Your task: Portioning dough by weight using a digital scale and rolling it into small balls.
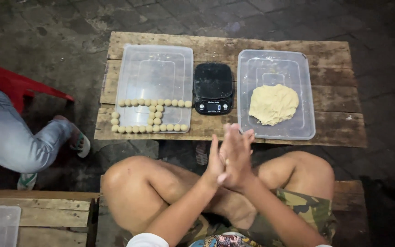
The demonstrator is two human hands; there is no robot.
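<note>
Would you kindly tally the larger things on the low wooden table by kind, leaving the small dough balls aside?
Clear plastic trays: 2
Black kitchen scale: 1
Dough lump: 1
Total: 4

The desk (334, 98) is rough, weathered wood planks with a dull, stained grain. Both trays (154, 61) are clear, smooth plastic, the right tray (298, 64) dusted cloudy. The scale (212, 80) is glossy black plastic. The dough lump (273, 104) looks matt and crumbly; the dough balls (152, 115) are smooth and matt. The floor (46, 27) is rough, worn stone.
</note>
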